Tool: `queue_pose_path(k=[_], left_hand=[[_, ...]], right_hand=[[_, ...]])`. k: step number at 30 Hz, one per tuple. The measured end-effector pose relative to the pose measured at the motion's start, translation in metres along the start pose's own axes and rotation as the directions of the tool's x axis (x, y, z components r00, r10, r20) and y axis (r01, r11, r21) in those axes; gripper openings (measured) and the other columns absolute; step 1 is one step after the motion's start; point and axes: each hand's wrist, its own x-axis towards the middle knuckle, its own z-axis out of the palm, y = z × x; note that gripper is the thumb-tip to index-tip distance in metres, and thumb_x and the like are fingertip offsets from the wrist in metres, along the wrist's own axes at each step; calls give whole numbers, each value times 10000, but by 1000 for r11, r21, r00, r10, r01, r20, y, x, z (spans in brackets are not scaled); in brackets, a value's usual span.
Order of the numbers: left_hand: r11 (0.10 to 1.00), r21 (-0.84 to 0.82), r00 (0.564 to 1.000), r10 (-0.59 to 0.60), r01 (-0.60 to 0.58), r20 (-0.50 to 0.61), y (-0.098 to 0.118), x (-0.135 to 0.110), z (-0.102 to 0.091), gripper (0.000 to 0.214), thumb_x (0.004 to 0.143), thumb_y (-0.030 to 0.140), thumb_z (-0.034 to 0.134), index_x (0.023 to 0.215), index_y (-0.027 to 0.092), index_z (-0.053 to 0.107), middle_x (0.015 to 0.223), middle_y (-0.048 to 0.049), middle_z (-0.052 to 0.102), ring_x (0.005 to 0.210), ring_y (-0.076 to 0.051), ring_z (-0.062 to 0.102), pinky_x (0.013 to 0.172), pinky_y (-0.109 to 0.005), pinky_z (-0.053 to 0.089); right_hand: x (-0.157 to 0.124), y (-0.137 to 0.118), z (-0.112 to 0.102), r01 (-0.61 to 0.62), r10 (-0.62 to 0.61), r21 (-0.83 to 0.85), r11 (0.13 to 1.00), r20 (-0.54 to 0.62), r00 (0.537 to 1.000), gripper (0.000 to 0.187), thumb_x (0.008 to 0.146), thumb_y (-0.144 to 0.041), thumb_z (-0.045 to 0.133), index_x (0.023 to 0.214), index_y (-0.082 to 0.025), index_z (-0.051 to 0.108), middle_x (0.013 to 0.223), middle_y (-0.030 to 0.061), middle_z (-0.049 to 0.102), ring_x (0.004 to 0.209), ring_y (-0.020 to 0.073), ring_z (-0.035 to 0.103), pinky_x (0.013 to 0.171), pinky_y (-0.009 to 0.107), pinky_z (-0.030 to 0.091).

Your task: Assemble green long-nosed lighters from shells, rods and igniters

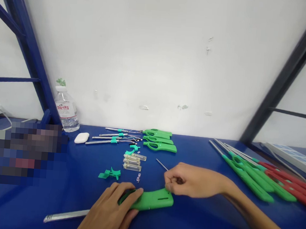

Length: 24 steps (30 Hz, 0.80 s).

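Note:
On the blue table, my left hand (112, 208) is wrapped round the green grip of a long-nosed gas lighter (157, 200). Its metal barrel (67, 215) sticks out to the left beyond the hand. My right hand (190, 181) is closed, its fingertips at the far right end of the green grip; what they pinch is hidden. A thin metal rod (161, 164) shows just behind the right knuckles, and I cannot tell whether this hand holds it. Above the lighter are small clear fuel tanks (133, 167), teal plastic pieces (110, 173) and tiny pale parts (138, 177).
Green handle shells (159, 147) and metal tubes with wires (101, 142) lie farther back. Green lighters (248, 176) and red lighters (292, 189) are grouped at right. A water bottle (67, 111) and white case (81, 138) stand at left, near a blurred-out patch (25, 154).

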Motion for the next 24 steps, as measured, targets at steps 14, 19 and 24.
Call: queue_pose_path(k=[14, 19, 24], left_hand=[[1000, 12, 1000, -7, 7, -10, 2, 1, -3, 431, 1059, 182, 539, 1464, 307, 619, 1287, -39, 748, 1101, -257, 764, 984, -404, 666], [1000, -1, 1000, -16, 16, 18, 2, 2, -3, 437, 1063, 177, 539, 1476, 305, 610, 1298, -43, 742, 1113, -263, 759, 986, -419, 669], [1000, 0, 1000, -16, 16, 14, 3, -1, -3, 454, 1058, 172, 549, 1487, 306, 606, 1306, -44, 742, 1125, -262, 757, 993, -416, 668]], right_hand=[[2, -3, 2, -9, 10, -36, 999, 5, 1000, 139, 924, -176, 622, 788, -198, 642, 610, -80, 573, 559, 92, 506, 573, 213, 375], [-9, -6, -6, -54, 47, -67, 996, -102, 994, 232, 1000, -314, 628, 812, -193, 693, 648, -39, 653, 576, 108, 551, 575, 226, 392], [-22, 3, -19, -126, 101, -144, 981, -171, 980, 227, 862, -432, 845, 943, -219, 846, 745, 10, 745, 703, 180, 649, 651, 271, 439]])
